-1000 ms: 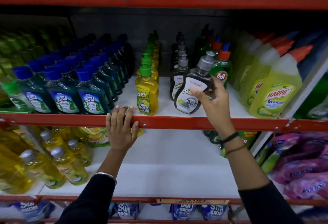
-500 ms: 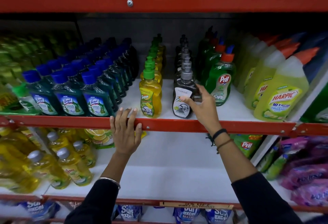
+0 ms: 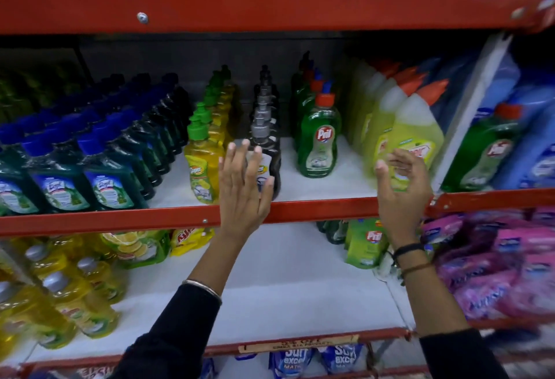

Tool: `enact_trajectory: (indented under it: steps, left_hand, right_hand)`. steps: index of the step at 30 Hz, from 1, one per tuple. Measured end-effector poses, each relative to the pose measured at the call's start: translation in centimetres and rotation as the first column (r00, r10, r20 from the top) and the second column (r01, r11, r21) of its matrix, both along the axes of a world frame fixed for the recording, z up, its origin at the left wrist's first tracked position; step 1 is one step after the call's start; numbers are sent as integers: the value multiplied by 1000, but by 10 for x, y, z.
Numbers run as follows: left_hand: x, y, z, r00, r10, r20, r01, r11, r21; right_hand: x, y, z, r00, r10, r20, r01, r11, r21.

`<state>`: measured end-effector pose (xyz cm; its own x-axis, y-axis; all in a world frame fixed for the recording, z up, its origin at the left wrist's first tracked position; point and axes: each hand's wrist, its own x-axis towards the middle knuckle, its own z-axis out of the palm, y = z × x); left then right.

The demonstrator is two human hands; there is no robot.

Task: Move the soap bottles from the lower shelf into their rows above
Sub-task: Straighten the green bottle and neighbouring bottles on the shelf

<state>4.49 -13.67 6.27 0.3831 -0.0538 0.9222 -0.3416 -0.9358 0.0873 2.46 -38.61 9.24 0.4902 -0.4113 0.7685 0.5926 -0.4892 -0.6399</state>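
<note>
The left hand (image 3: pixel 244 189) covers most of the label on the front dark soap bottle (image 3: pixel 268 165), which stands upright on the upper shelf (image 3: pixel 315 207) heading its row, between the yellow bottles (image 3: pixel 201 168) and the green Pril bottle (image 3: pixel 319 144). That hand is spread flat, fingers apart, clasping nothing; whether it touches the bottle cannot be told. The right hand (image 3: pixel 401 189), blurred, hangs loosely curled and empty before the Harpic bottles (image 3: pixel 414 138), well apart from the dark bottle.

Dark translucent pump-top soap bottle (image 3: pixel 271 153) stood upright at near end of its row, upper shelf centre.
</note>
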Motion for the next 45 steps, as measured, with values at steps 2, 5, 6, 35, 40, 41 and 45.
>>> enact_trajectory:
  steps: [2,5,6,35,40,41,45]
  left_hand:
    - [7,-4,1,998,43,-52,-45,998,-40]
    - [14,-4,-2,986,131,-101,-135,990,-35]
    - [14,-4,-2,984,144,-109,-148,989,-28]
    - [14,-3,-3,983,151,-103,-150,988,26]
    - [14,-2,-4,983,156,-99,-152,987,46]
    - [15,-1,-4,983,157,-95,-153,987,46]
    - [15,0,-6,990,130,-54,-127,990,54]
  right_hand:
    - [7,-34,-4,993,-117,-2,117,990,79]
    - [22,-77,-6,973,-229,-7,226,955,189]
    - [26,-88,-4,970,-244,-19,242,944,224]
    - [-13,-73,65,895,-416,-160,423,906,16]
    - [-16,-17,68,963,-147,-226,155,988,17]
    - [-13,-5,66,964,-115,-242,118,993,0]
    - [4,37,56,948,-58,-312,40,997,-62]
